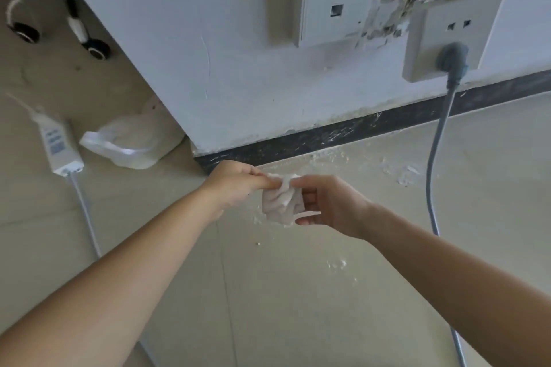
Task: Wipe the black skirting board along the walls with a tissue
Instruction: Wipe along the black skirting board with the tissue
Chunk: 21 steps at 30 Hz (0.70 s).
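A crumpled white tissue (280, 199) hangs between both hands just above the tiled floor. My left hand (235, 185) pinches its top edge with thumb and fingers. My right hand (331, 202) grips its right side, palm turned toward me. The black skirting board (357, 125) runs along the foot of the white wall, from the wall corner right behind my left hand up to the right. It is speckled with white paint or plaster marks. The tissue is a short way in front of the board, not touching it.
A grey cable (435, 143) drops from a plug in a wall socket (450, 36) and trails over the floor on the right. A white power strip (59, 143) and a plastic bag (131, 143) lie left of the corner. Plaster flecks (399, 170) dot the floor.
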Available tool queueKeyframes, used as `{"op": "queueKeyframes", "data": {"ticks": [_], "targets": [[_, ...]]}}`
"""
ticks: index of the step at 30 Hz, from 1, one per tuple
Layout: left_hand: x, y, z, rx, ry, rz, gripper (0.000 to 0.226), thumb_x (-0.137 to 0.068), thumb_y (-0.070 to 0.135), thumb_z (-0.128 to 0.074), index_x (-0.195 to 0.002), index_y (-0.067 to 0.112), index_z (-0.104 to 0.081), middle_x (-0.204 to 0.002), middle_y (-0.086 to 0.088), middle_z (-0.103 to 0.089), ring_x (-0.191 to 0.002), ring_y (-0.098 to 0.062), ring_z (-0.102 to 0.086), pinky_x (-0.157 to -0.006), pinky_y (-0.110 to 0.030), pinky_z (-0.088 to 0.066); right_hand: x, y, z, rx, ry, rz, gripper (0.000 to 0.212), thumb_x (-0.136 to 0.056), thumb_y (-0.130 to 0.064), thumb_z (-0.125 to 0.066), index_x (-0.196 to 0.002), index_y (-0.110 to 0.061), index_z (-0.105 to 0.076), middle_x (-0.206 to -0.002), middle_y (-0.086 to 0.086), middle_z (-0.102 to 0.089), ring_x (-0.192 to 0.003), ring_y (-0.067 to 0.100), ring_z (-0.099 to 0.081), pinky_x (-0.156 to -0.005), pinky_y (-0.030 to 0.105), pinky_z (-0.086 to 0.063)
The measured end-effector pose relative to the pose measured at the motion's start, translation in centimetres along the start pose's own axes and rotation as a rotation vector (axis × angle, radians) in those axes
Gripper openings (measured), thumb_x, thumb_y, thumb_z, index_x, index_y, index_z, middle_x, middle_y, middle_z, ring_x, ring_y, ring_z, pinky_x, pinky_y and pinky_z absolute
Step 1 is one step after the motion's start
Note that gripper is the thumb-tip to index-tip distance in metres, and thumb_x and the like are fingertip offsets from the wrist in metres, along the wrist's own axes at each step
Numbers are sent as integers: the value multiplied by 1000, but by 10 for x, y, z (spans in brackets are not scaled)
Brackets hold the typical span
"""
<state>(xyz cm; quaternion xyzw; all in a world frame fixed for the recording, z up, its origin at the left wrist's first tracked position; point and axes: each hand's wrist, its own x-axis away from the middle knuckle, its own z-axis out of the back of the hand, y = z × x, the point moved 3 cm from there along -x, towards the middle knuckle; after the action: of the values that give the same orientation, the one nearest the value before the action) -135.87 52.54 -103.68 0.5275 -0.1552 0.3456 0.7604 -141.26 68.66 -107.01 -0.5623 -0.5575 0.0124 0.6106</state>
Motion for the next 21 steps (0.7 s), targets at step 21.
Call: {"op": "queueKeyframes", "data": {"ticks": [21], "targets": [[-67,-44,95,-209,497,-88,40,-81,34,-65,-68,-3,-57,-59,0,-39,-60,-20,-33,-55,-30,-27,-157,45,-117,-265,39,-108,23,-88,-8,-44,-105,4,-54,-74,12,-67,-58,22,-63,-52,23,-51]]}}
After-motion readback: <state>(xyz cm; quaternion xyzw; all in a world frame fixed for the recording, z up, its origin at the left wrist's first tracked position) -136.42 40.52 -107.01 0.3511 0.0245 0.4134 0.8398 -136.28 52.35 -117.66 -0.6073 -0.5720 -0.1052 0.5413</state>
